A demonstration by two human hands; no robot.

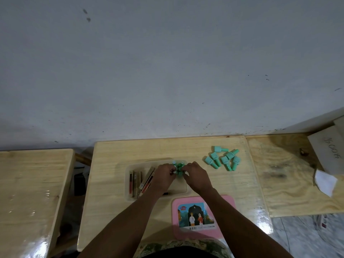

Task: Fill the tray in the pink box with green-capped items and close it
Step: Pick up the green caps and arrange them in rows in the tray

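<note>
A clear tray (128, 196) sits mid-table. Several brown and red sticks lie in its left half. A cluster of green-capped bottles (179, 167) stands upright in its far right corner. My left hand (163, 175) and my right hand (195, 175) meet at that cluster, fingers curled around bottles on either side. Several more green-capped bottles (222, 160) lie loose on the table to the right. The pink lid (202, 216) with a picture sticker lies flat near the front edge.
The light wooden table (111, 164) stands against a grey wall. Another wooden table (28, 183) is at left across a gap. A plywood board (290, 174) at right carries a cardboard box (327, 149) and a white paper scrap (325, 181).
</note>
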